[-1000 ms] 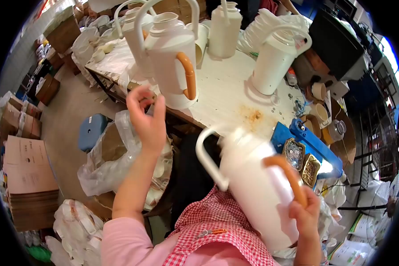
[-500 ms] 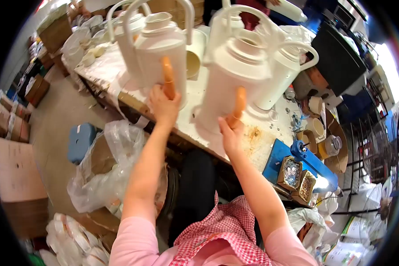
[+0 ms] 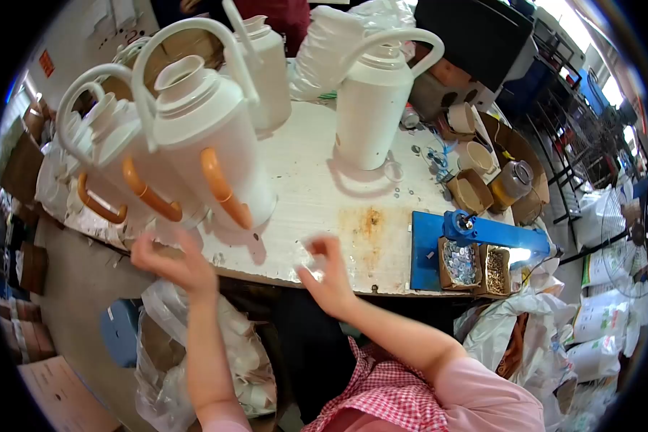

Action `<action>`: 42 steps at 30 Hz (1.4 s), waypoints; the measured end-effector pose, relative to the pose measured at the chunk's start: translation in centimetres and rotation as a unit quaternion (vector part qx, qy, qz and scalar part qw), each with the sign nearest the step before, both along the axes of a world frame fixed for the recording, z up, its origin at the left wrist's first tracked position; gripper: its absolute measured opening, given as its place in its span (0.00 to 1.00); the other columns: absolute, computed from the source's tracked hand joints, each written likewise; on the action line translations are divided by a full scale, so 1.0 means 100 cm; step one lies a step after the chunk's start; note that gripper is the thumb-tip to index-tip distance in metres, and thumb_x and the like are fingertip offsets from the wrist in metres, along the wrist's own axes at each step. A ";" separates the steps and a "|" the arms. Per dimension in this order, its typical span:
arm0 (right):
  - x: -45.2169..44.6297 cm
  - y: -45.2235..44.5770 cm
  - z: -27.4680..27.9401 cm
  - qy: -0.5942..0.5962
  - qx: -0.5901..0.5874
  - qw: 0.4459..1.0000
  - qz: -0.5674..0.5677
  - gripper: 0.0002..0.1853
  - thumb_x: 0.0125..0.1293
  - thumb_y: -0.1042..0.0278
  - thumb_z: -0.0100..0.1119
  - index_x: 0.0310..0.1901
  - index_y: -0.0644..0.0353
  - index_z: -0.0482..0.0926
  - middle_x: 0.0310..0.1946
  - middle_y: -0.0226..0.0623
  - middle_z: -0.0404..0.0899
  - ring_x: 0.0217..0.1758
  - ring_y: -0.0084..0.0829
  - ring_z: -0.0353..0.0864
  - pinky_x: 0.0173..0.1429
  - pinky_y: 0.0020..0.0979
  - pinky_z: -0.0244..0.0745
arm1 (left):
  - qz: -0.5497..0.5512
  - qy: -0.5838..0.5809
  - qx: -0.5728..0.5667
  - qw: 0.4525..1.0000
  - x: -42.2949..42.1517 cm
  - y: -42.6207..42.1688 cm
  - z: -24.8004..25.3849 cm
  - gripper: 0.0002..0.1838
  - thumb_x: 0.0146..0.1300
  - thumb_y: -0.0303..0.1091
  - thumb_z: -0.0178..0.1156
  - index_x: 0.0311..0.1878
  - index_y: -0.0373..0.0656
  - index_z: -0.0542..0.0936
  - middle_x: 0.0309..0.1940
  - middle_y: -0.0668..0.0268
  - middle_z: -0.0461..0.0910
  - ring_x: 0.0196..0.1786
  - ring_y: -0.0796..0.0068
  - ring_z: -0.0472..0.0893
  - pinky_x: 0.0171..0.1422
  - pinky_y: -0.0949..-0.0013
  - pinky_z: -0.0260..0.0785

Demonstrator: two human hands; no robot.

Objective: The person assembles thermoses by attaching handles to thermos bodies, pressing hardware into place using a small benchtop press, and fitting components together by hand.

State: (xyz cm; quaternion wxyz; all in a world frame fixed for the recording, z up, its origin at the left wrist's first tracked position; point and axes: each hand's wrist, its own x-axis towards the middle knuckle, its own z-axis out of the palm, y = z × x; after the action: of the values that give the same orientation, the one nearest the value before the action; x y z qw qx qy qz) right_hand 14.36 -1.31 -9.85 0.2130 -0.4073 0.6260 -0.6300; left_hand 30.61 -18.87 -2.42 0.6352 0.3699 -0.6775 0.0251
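Note:
My left hand point(image 3: 174, 263) is at the table's front edge, just below the cream vacuum-flask casings, with fingers apart and nothing in it. The largest casing point(image 3: 209, 122) stands upright with a hoop handle on top and an orange-brown side handle point(image 3: 225, 191) facing me. To its left another casing point(image 3: 119, 144) shows a similar side handle point(image 3: 147, 191); a third handle point(image 3: 99, 205) belongs to a casing partly hidden behind. Somewhat blurred, my right hand point(image 3: 327, 277) hovers over the front edge, thumb and fingers apart, empty. Farther off stand a right-hand casing point(image 3: 371, 108) and a back casing point(image 3: 270, 83).
On the stained white table point(image 3: 309, 165) sits a blue metal press point(image 3: 497, 234). Beside it are boxes of small metal parts point(image 3: 461, 263) and a jar point(image 3: 513, 186). A plastic bag point(image 3: 158, 374) and blue stool point(image 3: 119, 331) stand below. A person in dark red point(image 3: 277, 21) is behind.
Both hands have let go of the side handles and drawn back toward the table edge. My view has turned right, so the casings appear farther left.

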 end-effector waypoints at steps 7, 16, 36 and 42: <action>-0.004 0.180 -0.023 -0.121 0.186 0.971 0.087 0.25 0.64 0.75 0.67 0.58 0.63 0.65 0.43 0.35 0.75 0.36 0.24 0.77 0.42 0.27 0.76 | -0.274 -0.074 -0.166 0.944 -0.238 0.039 0.121 0.35 0.53 0.36 0.73 0.62 0.36 0.70 0.59 0.51 0.75 0.63 0.48 0.72 0.72 0.49 0.59; -0.018 0.214 -0.027 -0.316 0.054 0.946 0.056 0.23 0.72 0.70 0.61 0.64 0.64 0.64 0.50 0.41 0.79 0.49 0.28 0.79 0.55 0.30 0.76 | -0.283 -0.183 -0.018 0.941 -0.219 0.096 0.150 0.14 0.68 0.40 0.65 0.50 0.41 0.83 0.38 0.56 0.85 0.44 0.61 0.86 0.47 0.61 0.75; -0.089 0.398 -0.020 -0.062 0.323 0.943 -0.058 0.19 0.69 0.53 0.64 0.45 0.65 0.82 0.35 0.43 0.85 0.35 0.34 0.84 0.40 0.37 0.77 | -0.242 -0.389 0.408 0.790 0.022 0.279 0.018 0.31 0.78 0.52 0.51 0.70 0.36 0.68 0.67 0.50 0.71 0.69 0.55 0.72 0.74 0.58 0.59; -0.224 0.343 0.038 0.258 0.181 0.907 -0.279 0.08 0.64 0.64 0.64 0.36 0.60 0.85 0.30 0.43 0.84 0.32 0.42 0.85 0.38 0.37 0.78 | -0.336 -0.304 0.456 0.766 0.002 0.247 -0.006 0.24 0.76 0.48 0.52 0.62 0.36 0.71 0.58 0.55 0.71 0.62 0.58 0.71 0.70 0.61 0.60</action>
State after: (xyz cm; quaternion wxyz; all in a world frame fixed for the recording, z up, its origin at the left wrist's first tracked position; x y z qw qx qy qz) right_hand -8.04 32.94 -6.04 -0.0703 -0.3186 0.8506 -0.4123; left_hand 30.81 5.80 -3.03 0.1197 0.3378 -0.8478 -0.3910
